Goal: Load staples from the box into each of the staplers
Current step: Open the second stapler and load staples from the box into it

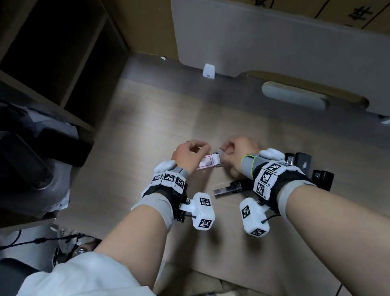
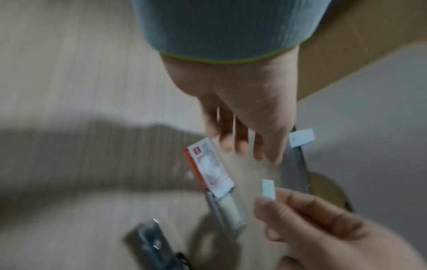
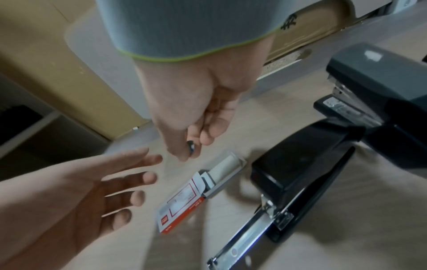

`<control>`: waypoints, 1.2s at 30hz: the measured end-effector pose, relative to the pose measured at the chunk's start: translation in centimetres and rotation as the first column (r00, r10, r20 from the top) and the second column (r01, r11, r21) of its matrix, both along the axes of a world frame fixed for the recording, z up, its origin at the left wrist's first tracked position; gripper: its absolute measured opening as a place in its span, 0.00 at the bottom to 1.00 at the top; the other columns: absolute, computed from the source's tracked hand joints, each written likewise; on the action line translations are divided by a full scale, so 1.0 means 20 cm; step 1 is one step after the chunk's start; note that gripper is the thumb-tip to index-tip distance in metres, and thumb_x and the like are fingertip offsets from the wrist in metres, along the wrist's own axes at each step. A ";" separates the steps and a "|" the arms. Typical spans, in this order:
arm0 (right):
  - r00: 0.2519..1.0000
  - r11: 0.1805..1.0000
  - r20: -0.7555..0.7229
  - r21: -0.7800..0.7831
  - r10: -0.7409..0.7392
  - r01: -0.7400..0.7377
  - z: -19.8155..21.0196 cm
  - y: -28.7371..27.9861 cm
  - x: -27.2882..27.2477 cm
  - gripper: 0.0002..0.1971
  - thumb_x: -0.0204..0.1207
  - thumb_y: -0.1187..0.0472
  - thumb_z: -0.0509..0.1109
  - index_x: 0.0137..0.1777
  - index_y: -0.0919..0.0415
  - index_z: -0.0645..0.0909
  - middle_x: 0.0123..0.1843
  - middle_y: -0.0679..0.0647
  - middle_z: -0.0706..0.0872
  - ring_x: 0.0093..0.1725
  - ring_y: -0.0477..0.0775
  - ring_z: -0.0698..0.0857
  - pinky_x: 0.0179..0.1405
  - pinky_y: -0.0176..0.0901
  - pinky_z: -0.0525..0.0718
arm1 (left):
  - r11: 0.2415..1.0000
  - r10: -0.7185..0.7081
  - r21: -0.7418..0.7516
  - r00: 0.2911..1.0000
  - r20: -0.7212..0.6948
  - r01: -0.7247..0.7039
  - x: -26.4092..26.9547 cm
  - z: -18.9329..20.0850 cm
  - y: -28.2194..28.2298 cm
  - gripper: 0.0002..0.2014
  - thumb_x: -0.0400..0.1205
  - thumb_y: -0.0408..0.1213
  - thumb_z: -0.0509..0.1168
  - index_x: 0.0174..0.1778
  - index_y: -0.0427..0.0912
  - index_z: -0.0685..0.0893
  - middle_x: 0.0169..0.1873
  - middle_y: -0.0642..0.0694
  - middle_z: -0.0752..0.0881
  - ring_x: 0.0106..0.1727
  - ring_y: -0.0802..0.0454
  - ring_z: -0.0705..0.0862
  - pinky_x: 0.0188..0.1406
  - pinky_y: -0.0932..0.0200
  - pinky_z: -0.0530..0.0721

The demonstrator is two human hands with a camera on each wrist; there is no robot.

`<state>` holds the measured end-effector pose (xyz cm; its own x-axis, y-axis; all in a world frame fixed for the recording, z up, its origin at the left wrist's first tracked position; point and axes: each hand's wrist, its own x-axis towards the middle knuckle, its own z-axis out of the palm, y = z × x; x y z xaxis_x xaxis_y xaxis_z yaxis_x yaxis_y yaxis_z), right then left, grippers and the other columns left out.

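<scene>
The red-and-white staple box (image 1: 206,162) lies on the desk with its grey inner tray (image 3: 223,172) slid out. My right hand (image 1: 227,150) pinches a short staple strip (image 2: 268,189) between thumb and fingers, just above the tray's open end. My left hand (image 3: 143,180) hovers over the box's closed end with fingers straight and spread, touching nothing. A black stapler (image 3: 298,175) lies opened out beside the box, its metal magazine (image 3: 245,241) bare. A grey stapler (image 3: 369,85) stands behind it.
Another dark stapler (image 1: 323,177) sits partly hidden behind my right wrist. A grey divider panel (image 1: 273,36) runs along the desk's back edge. Dark shelving (image 1: 52,67) stands at the left, and the wooden desk (image 1: 159,117) spreads ahead of my hands.
</scene>
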<state>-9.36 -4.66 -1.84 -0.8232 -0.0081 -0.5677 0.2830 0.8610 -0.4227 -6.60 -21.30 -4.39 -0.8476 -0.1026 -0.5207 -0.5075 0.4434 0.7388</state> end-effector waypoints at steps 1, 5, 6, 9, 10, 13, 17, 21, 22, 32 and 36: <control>0.999 0.999 -0.021 -0.040 0.026 -0.027 0.04 0.02 0.02 0.07 0.67 0.54 0.78 0.38 0.47 0.81 0.38 0.43 0.88 0.44 0.49 0.88 0.43 0.37 0.80 | 0.996 0.034 0.084 0.999 0.022 -0.036 0.01 0.03 0.03 0.09 0.77 0.50 0.74 0.48 0.52 0.89 0.44 0.48 0.91 0.41 0.53 0.86 0.43 0.61 0.82; 0.991 0.983 -0.046 -0.127 0.124 -0.129 0.11 0.10 0.07 0.08 0.65 0.53 0.82 0.41 0.49 0.86 0.35 0.42 0.88 0.39 0.45 0.86 0.39 0.37 0.78 | 0.951 0.088 0.288 0.992 0.096 -0.112 0.11 0.13 0.12 0.20 0.76 0.47 0.77 0.50 0.32 0.89 0.35 0.38 0.91 0.30 0.48 0.84 0.32 0.59 0.82; 0.988 0.980 -0.055 -0.130 0.142 -0.148 0.11 0.11 0.08 0.10 0.64 0.51 0.82 0.42 0.50 0.87 0.36 0.43 0.88 0.39 0.45 0.86 0.40 0.38 0.79 | 0.939 0.107 0.318 0.990 0.089 -0.130 0.13 0.14 0.13 0.19 0.77 0.43 0.76 0.50 0.28 0.88 0.34 0.38 0.90 0.29 0.48 0.84 0.33 0.59 0.83; 0.981 0.968 -0.079 -0.166 0.175 -0.186 0.14 0.17 0.16 0.11 0.64 0.50 0.82 0.42 0.50 0.86 0.35 0.44 0.87 0.37 0.46 0.84 0.39 0.38 0.78 | 0.881 0.190 0.419 0.975 0.117 -0.222 0.23 0.20 0.19 0.12 0.80 0.34 0.73 0.50 0.26 0.87 0.31 0.42 0.90 0.30 0.52 0.86 0.35 0.62 0.87; 0.980 0.962 -0.079 -0.189 0.183 -0.195 0.15 0.20 0.19 0.11 0.63 0.50 0.83 0.41 0.50 0.86 0.34 0.43 0.86 0.37 0.45 0.83 0.40 0.39 0.78 | 0.858 0.215 0.446 0.967 0.139 -0.255 0.27 0.21 0.21 0.10 0.80 0.32 0.72 0.50 0.27 0.87 0.31 0.43 0.90 0.31 0.52 0.87 0.34 0.64 0.87; 0.981 0.946 -0.078 -0.260 0.178 -0.193 0.14 0.22 0.23 0.12 0.60 0.48 0.84 0.35 0.47 0.82 0.33 0.43 0.86 0.38 0.47 0.84 0.45 0.44 0.82 | 0.827 0.260 0.464 0.947 0.187 -0.318 0.33 0.22 0.22 0.05 0.81 0.32 0.70 0.47 0.32 0.88 0.32 0.42 0.92 0.34 0.54 0.90 0.37 0.64 0.88; 0.989 0.929 -0.056 -0.338 0.138 -0.149 0.14 0.24 0.31 0.09 0.67 0.47 0.79 0.36 0.48 0.82 0.33 0.45 0.88 0.35 0.47 0.86 0.41 0.43 0.84 | 0.804 0.325 0.466 0.929 0.177 -0.370 0.42 0.22 0.24 0.04 0.80 0.33 0.72 0.46 0.36 0.89 0.35 0.41 0.92 0.36 0.54 0.91 0.46 0.62 0.90; 0.992 0.922 -0.030 -0.364 0.126 -0.128 0.12 0.24 0.34 0.04 0.73 0.53 0.76 0.39 0.47 0.86 0.37 0.48 0.91 0.38 0.50 0.89 0.46 0.44 0.87 | 0.805 0.317 0.470 0.932 0.176 -0.362 0.44 0.20 0.24 0.09 0.80 0.32 0.72 0.53 0.32 0.89 0.40 0.38 0.91 0.38 0.52 0.90 0.49 0.61 0.90; 0.991 0.924 -0.024 -0.360 0.132 -0.132 0.12 0.23 0.34 0.01 0.74 0.54 0.76 0.41 0.47 0.87 0.38 0.48 0.91 0.39 0.49 0.89 0.44 0.41 0.86 | 0.802 0.320 0.473 0.931 0.172 -0.364 0.45 0.19 0.23 0.10 0.80 0.32 0.72 0.55 0.31 0.88 0.40 0.38 0.91 0.38 0.53 0.90 0.47 0.62 0.90; 0.989 0.982 -0.093 -0.141 0.117 -0.130 0.08 0.14 0.30 0.09 0.76 0.53 0.73 0.54 0.46 0.90 0.49 0.44 0.92 0.46 0.49 0.87 0.54 0.42 0.84 | 0.747 0.431 0.450 0.872 0.234 -0.490 0.38 0.10 -0.02 0.11 0.81 0.30 0.71 0.57 0.31 0.83 0.41 0.35 0.91 0.36 0.50 0.91 0.38 0.60 0.89; 0.963 0.968 -0.101 0.062 0.249 -0.244 0.05 0.06 0.30 0.09 0.78 0.52 0.71 0.56 0.48 0.88 0.54 0.49 0.90 0.58 0.54 0.86 0.57 0.40 0.77 | 0.848 0.251 0.392 0.923 0.293 -0.356 0.33 0.06 -0.06 0.08 0.83 0.33 0.67 0.55 0.36 0.78 0.45 0.35 0.91 0.37 0.46 0.90 0.40 0.53 0.89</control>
